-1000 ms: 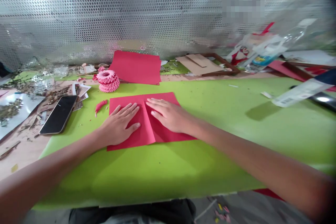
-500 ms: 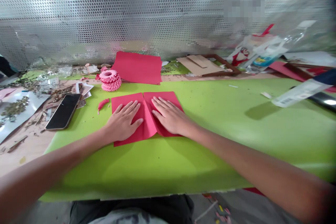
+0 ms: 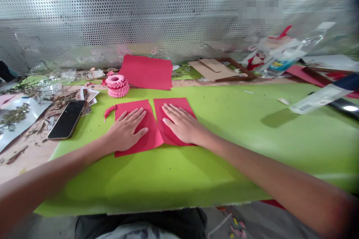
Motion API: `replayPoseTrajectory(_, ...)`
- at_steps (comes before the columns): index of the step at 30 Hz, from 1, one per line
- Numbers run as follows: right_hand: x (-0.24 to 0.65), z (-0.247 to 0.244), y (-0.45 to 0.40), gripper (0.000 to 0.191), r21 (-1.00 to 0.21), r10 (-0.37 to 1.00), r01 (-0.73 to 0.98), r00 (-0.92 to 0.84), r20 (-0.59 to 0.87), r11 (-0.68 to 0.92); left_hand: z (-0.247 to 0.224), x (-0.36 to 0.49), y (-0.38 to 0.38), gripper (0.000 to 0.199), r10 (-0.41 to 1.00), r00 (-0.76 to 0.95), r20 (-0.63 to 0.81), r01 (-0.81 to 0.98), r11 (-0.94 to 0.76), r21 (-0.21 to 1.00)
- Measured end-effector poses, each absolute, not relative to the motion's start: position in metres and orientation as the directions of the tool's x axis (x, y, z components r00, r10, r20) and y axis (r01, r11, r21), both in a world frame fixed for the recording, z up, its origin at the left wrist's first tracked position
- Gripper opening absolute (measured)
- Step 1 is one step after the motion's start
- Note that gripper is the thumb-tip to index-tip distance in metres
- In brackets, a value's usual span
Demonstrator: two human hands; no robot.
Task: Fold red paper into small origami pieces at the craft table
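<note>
My left hand (image 3: 126, 130) lies flat on the left flap of a folded red paper sheet (image 3: 150, 138), its fingers apart. My right hand (image 3: 179, 124) presses flat on the right flap (image 3: 174, 108) of the same sheet. A narrow wedge of green mat (image 3: 224, 171) shows between the flaps at the top. Just left of the paper lies a small curled red paper scrap (image 3: 109, 111), nearly touching the sheet. Beyond it stands a stacked ring of pink folded paper (image 3: 117, 86).
A black smartphone (image 3: 66, 119) lies left of the mat among papers and debris. A flat red sheet (image 3: 145, 73) and cardboard pieces (image 3: 213, 70) lie behind it, before a perforated metal wall (image 3: 140, 15). A white packet (image 3: 319, 99) sits at the right.
The two red flaps have spread apart, opening a gap at their top. My left hand has slid slightly left with its flap. The view has shifted slightly.
</note>
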State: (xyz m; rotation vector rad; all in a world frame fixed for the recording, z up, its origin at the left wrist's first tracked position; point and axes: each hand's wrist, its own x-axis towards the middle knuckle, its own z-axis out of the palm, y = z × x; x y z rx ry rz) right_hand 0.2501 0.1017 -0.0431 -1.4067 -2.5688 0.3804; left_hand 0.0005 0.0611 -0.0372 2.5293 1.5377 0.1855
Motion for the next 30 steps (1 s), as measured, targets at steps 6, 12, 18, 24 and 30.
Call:
replayPoseTrajectory(6, 0.25, -0.041, 0.1, 0.069, -0.301, 0.849, 0.808, -0.529, 0.011, 0.507, -0.036, -0.009, 0.061, 0.068, 0.888, 0.461, -0.005, 0.867, -0.449, 0.216)
replayPoseTrajectory(12, 0.258, -0.044, 0.107, 0.068, -0.308, 0.841, 0.795, -0.54, 0.035, 0.523, -0.03, -0.009, 0.059, 0.069, 0.857, 0.515, 0.001, 0.833, -0.501, 0.237)
replayPoseTrajectory(18, 0.273, -0.022, 0.112, 0.069, -0.212, 0.818, 0.791, -0.544, 0.189, 0.575, -0.007, -0.015, 0.068, 0.046, 0.893, 0.332, 0.302, 0.762, -0.443, 0.473)
replayPoseTrajectory(24, 0.226, 0.019, 0.152, 0.04, -0.727, 0.867, 0.513, -0.442, 0.232, 0.456, 0.005, -0.064, 0.145, 0.043, 0.823, -0.522, 0.222, 0.277, -0.083, 0.957)
replayPoseTrajectory(30, 0.112, 0.002, 0.25, 0.038, -0.984, 0.95, 0.081, -0.281, 0.133, 0.161, -0.009, -0.067, 0.207, 0.042, 0.72, -0.692, 0.055, -0.045, -0.119, 0.992)
